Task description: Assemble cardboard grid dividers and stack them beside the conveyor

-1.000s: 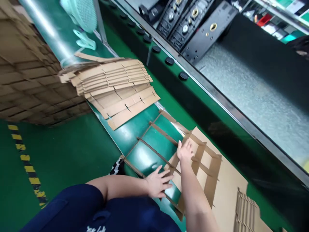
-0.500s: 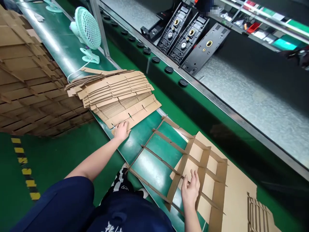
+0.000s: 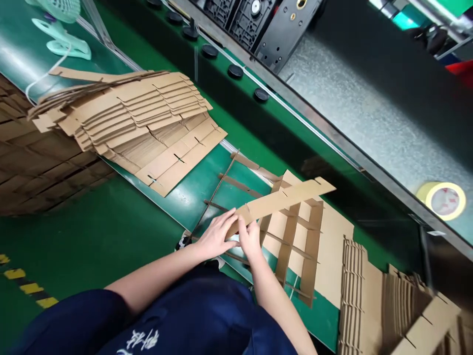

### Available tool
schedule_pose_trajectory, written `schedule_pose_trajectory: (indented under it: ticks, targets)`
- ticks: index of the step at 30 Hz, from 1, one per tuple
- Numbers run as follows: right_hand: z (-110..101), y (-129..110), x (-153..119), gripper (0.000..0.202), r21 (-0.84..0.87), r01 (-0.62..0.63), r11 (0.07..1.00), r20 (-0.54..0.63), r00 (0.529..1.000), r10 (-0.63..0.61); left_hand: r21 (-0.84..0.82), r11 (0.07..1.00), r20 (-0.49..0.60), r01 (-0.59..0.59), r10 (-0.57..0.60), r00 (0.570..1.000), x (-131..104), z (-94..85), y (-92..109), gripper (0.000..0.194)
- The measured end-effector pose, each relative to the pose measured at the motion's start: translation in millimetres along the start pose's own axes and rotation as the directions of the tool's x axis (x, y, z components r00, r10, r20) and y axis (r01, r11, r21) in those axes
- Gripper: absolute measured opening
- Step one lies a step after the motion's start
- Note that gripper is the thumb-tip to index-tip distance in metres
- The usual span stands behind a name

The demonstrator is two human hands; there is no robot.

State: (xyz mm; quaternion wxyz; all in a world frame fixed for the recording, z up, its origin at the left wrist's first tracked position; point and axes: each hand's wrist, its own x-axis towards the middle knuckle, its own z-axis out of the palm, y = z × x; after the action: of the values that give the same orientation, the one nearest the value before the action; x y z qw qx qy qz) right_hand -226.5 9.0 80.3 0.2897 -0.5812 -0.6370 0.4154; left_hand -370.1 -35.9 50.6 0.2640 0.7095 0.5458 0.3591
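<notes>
One slotted cardboard strip is held up over the partly joined cardboard grid. My left hand grips the strip's near left end, its fingers pressed on it. Right beside it, my right hand pinches the same end with the thumb on top. The strip slants up to the right, its far end in the air. Beneath it, the grid of crossed strips lies partly on a flat cardboard sheet and partly on the green table.
A fanned pile of slotted strips lies on the left, with a mint fan behind it. More strips stand at the lower right. Across the metal rail are black parts and a tape roll.
My left hand has moved right from the pile and now holds a strip. My right hand has left the grid and joined it on the strip. The view has shifted right.
</notes>
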Motion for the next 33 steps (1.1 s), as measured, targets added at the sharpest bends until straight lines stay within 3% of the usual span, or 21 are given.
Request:
schedule_pose_trajectory:
  ticks: [2,4,8,10,15,25,33]
  targets:
    - [-14,11,-1,0.042,-0.033,-0.06,0.998,-0.07,0.996,0.058,0.175,0.984,0.086,-0.008,-0.007,0.996,-4,3.4,-9,0.067]
    - [-29,25,-5,0.042,-0.072,-0.118,0.99,-0.08,0.99,0.112,0.349,0.936,0.087,0.048,-0.083,0.993,-4,1.1,-28,0.062]
    - [-33,45,-20,0.041,-0.109,-0.148,0.983,0.048,0.987,0.154,0.513,0.857,0.16,0.036,-0.137,0.978,-3,0.2,-59,0.064]
    - [-21,48,-26,0.041,-0.125,-0.158,0.98,0.085,0.982,0.169,0.542,0.84,0.181,0.013,-0.132,0.975,-5,3.2,-62,0.065]
    - [6,50,-26,0.041,-0.197,-0.166,0.966,0.01,0.985,0.172,0.568,0.823,0.192,0.0,-0.133,0.972,-7,7.6,-61,0.064]
    - [13,35,-12,0.047,-0.296,-0.177,0.939,-0.116,0.982,0.148,0.583,0.813,0.194,0.002,-0.141,0.971,-6,8.7,-61,0.066]
    - [33,36,-7,0.057,-0.516,-0.196,0.834,-0.06,0.979,0.193,0.556,0.831,0.186,0.02,-0.148,0.971,-6,9.2,-59,0.07]
